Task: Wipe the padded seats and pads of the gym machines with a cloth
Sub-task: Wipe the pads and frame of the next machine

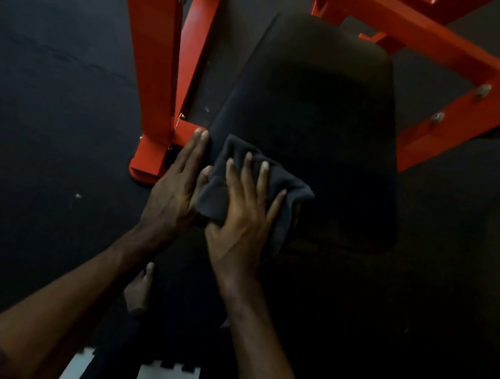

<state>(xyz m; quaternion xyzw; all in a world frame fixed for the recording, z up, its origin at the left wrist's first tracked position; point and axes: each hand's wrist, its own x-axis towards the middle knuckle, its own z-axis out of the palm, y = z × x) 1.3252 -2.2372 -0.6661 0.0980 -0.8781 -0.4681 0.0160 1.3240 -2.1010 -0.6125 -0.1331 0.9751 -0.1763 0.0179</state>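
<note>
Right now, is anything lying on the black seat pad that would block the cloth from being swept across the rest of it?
Nothing visible does. The right hand presses the dark cloth flat at the near-left corner of the seat pad; the pad's remaining surface shows bare. The left hand lies along the pad's left edge.

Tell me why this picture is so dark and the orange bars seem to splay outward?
Head view: dim light leaves the black seat and dark cloth barely separable; the hands, left and right, are clearer; the wide-angle lens fans out the orange frame; no glare shows.

Orange frame point(165, 52) hard beside seat point(317, 118)
</note>
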